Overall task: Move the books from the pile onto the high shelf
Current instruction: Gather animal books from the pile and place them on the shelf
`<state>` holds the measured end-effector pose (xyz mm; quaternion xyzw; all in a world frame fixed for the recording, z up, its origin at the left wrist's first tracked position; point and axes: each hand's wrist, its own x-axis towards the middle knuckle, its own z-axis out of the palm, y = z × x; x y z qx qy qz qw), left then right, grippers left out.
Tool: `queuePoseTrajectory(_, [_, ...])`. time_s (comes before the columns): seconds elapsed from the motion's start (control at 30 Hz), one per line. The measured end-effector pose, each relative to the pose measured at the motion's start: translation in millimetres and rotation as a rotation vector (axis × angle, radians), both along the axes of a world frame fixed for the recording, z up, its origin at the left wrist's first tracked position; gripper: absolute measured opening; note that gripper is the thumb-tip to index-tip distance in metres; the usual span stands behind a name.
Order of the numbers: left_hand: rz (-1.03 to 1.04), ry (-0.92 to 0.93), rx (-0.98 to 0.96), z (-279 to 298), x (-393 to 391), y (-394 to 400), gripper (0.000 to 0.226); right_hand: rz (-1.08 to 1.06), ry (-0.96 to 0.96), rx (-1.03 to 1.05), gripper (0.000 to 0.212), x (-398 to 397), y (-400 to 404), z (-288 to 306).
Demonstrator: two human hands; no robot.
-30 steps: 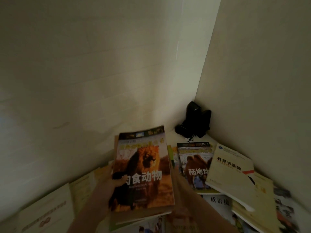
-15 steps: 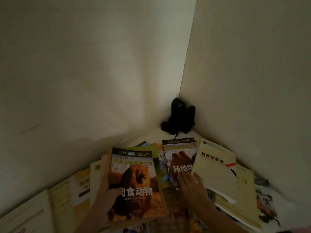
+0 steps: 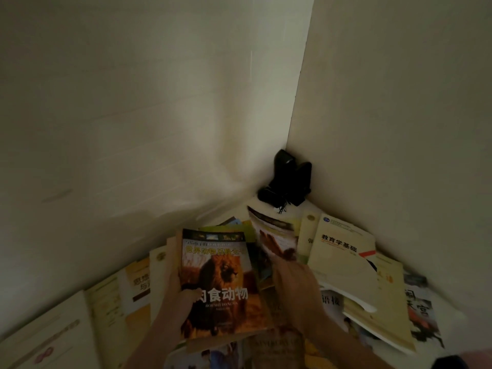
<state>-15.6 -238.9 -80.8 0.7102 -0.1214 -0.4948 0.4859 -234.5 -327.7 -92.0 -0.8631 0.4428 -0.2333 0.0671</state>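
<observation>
Glossy paper covers, thin and floppy; judged light but slick, best pinched at the spine edge with a thumb on top. Left hand (image 3: pixel 174 296) grips the lion book (image 3: pixel 221 283) by its left edge, thumb across the orange cover, held above the pile (image 3: pixel 346 275) in the corner. Right hand (image 3: pixel 295 286) lifts a camel-cover book (image 3: pixel 274 235), fingers curled under its tilted lower edge.

we saw the lion-cover book (image 3: pixel 221 283) face up, tilted slightly, atop the pile (image 3: pixel 266 302) in the wall corner. the camel-cover book (image 3: pixel 274 235) was lifted at its near edge, cover bent, just right of it. the cream textbook (image 3: pixel 343 251) lay overlapping others further right. more pale books fanned out left, partly hidden.
</observation>
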Motion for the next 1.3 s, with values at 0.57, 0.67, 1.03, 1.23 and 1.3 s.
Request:
queuePoseTrajectory(0.57, [-0.411,-0.764,-0.330,77,-81,-57,0.065,-0.784,-0.318,0.555,0.039,-152,-36,-3])
queuePoseTrajectory(0.67, [-0.423,-0.616,-0.400,83,-114,-100,0.063,-0.896,-0.358,0.798,0.056,-185,-49,-15])
queuePoseTrajectory(1.03, [-0.609,-0.291,0.014,-9,-200,-165,0.073,-0.856,-0.976,1.270,0.043,-197,-72,-39])
queuePoseTrajectory(1.23, [-0.777,-0.411,-0.004,-15,-209,-192,0.074,-0.754,-0.937,1.335,0.056,-197,-97,-52])
queuePoseTrajectory(1.3, [-0.767,-0.325,0.018,-17,-212,-197,0.075,-0.768,-0.915,1.296,0.050,-198,-101,-54])
